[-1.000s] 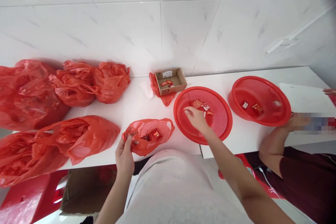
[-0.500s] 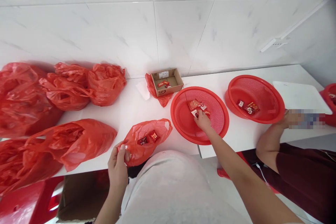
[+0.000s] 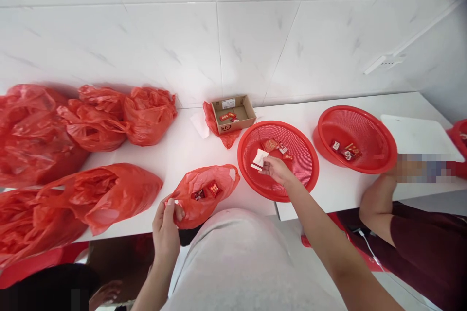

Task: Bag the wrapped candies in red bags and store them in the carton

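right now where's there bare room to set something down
Bare tabletop shows between the left red bags and the white paper, and in front of the right red basket, beside a coworker's arm. Bags crowd the left end.

Open bag [image 3: 195,211]: thin red plastic film, creased, semi-gloss. Left basket [image 3: 306,158]: moulded red plastic, smooth rim, perforated mesh sides. Box [image 3: 239,125]: brown cardboard, matt. Tabletop [image 3: 180,138]: smooth, white, low sheen. Tiled wall [image 3: 164,48]: glossy, veined. White packet [image 3: 259,158]: apparently paper or coated film; too small to confirm.
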Demonstrator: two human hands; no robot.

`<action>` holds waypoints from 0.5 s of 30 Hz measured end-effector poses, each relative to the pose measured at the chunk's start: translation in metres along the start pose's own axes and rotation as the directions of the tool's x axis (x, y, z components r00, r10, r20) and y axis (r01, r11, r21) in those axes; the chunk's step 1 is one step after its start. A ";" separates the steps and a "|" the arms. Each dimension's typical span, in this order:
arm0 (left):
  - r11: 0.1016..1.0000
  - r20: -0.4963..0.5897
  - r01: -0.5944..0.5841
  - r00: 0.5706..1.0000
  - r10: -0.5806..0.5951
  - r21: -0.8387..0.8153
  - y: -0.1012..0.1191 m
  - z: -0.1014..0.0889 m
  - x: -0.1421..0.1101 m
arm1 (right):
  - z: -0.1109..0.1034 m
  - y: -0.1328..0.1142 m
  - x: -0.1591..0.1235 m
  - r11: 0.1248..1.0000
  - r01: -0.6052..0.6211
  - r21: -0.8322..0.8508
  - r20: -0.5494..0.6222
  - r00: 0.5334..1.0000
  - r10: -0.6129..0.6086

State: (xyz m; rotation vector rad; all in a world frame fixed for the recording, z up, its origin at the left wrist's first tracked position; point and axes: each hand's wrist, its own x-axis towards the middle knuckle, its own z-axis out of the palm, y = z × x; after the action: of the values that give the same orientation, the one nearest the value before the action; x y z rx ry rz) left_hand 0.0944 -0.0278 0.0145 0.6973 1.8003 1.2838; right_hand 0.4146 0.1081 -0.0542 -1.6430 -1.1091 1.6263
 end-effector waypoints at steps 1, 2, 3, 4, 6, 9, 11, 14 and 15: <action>1.000 0.002 0.003 1.000 -0.003 -0.003 0.000 0.000 0.000 | 0.004 -0.006 -0.004 0.998 0.014 0.057 0.023 1.000 -0.015; 1.000 0.003 0.005 1.000 -0.005 -0.008 0.000 0.001 0.000 | 0.009 -0.012 -0.007 0.994 0.026 0.105 0.043 0.999 -0.030; 1.000 0.005 0.006 1.000 -0.006 -0.013 0.001 0.001 0.000 | 0.013 -0.017 -0.010 0.989 0.035 0.145 0.061 0.997 -0.045; 1.000 0.006 0.005 1.000 -0.005 -0.016 0.002 0.002 0.000 | 0.018 -0.021 -0.013 0.982 0.044 0.182 0.081 0.995 -0.059; 1.000 0.008 -0.002 1.000 0.002 -0.016 0.003 0.002 -0.001 | 0.031 -0.026 -0.017 0.969 0.069 0.235 0.132 0.986 -0.102; 1.000 0.014 -0.008 1.000 0.008 -0.012 0.003 0.002 -0.002 | 0.065 -0.023 -0.020 0.976 0.192 0.105 0.234 0.949 -0.212; 1.000 0.017 -0.010 1.000 0.010 -0.017 0.003 0.002 -0.003 | 0.097 -0.017 -0.025 0.957 0.282 -0.060 0.297 0.921 -0.253; 0.999 0.013 -0.008 1.000 0.008 -0.031 0.001 0.002 -0.003 | 0.144 -0.009 -0.036 0.912 0.353 -0.208 0.372 0.891 -0.260; 0.999 0.011 -0.007 1.000 0.008 -0.035 0.001 0.002 -0.003 | 0.155 -0.009 -0.041 0.894 0.376 -0.244 0.402 0.878 -0.259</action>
State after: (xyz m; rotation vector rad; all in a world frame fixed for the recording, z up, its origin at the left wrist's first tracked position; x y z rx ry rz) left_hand 0.0977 -0.0293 0.0157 0.6913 1.7634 1.3109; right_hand 0.2638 0.0536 -0.0415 -1.2654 -1.8102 1.6214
